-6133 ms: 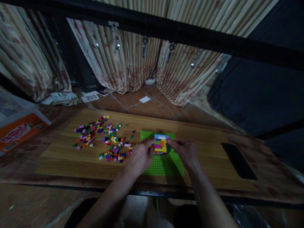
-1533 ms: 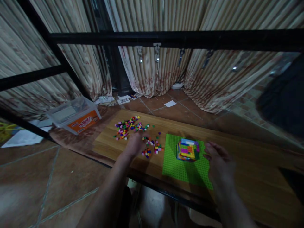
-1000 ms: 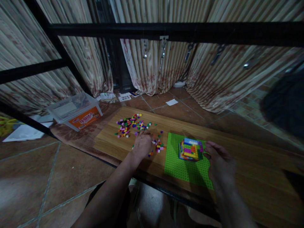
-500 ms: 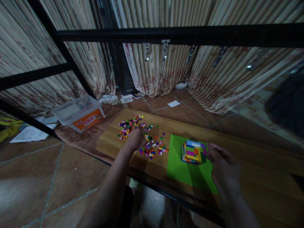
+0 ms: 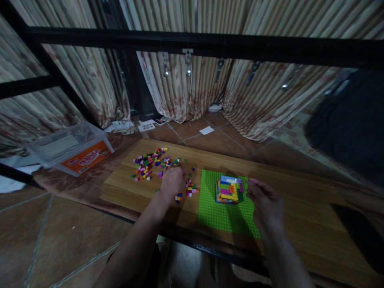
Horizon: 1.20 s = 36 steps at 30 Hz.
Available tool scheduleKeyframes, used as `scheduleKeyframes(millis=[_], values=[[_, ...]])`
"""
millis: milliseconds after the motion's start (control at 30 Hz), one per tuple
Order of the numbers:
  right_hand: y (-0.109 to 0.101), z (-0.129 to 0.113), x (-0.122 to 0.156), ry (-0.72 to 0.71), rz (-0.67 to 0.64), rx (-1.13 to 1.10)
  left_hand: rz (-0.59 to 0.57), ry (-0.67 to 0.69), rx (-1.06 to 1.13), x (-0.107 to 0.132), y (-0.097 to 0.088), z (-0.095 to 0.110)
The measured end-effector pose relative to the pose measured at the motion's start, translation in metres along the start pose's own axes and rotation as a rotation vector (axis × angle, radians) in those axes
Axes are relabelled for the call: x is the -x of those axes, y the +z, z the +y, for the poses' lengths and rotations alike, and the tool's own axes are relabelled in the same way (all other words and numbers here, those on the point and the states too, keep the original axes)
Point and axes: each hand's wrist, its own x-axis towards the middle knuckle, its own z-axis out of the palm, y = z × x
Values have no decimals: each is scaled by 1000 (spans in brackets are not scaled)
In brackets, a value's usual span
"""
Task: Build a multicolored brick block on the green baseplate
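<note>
My left hand [image 5: 172,180] is over the loose toy bricks [image 5: 145,166] on the wooden board, its fingers curled down and partly hidden by the back of the hand. Whatever it may hold cannot be seen. On a green studded baseplate [image 5: 228,222] stands a small block-shaped build of multicoloured bricks [image 5: 228,190], with yellow, pink, orange and light blue on top. Just right of that build is my right hand [image 5: 267,200], thumb and fingers pinched together close to its purple corner. Anything between those fingertips is too small to make out.
A clear plastic box [image 5: 72,148] with an orange label sits on the brown cloth to the left. The wooden board [image 5: 300,208] extends right, under a dark shadow. Black metal bars [image 5: 192,42] cross in front of striped curtains [image 5: 177,88]. A dark shape [image 5: 351,124] fills the right side.
The view has swung right. My left hand has shifted right across the loose bricks, closer to the baseplate, uncovering the far-left pile. My right hand stays beside the build.
</note>
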Motion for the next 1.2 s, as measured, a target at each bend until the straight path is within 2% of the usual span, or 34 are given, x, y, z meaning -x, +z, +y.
scheduleKeyframes(millis=[67,167,267,400,500,633,900,1200], values=[[0,-2,0,-4,-2,-12,21,11,52,-2,-3,2],[1,-2,-1,-2,-17,-22,95,63,344,-3,-9,12],[1,-1,0,34,-63,8,174,181,647,1,-11,34],[1,1,-2,60,-83,3,158,281,786,13,-4,73],[-1,3,-4,66,-89,13,185,268,768,20,5,95],[-2,4,-5,89,-161,42,229,301,613,23,10,108],[0,3,-2,99,-206,28,256,383,355,21,15,115],[-3,4,-2,139,-271,23,342,399,335,17,23,118]])
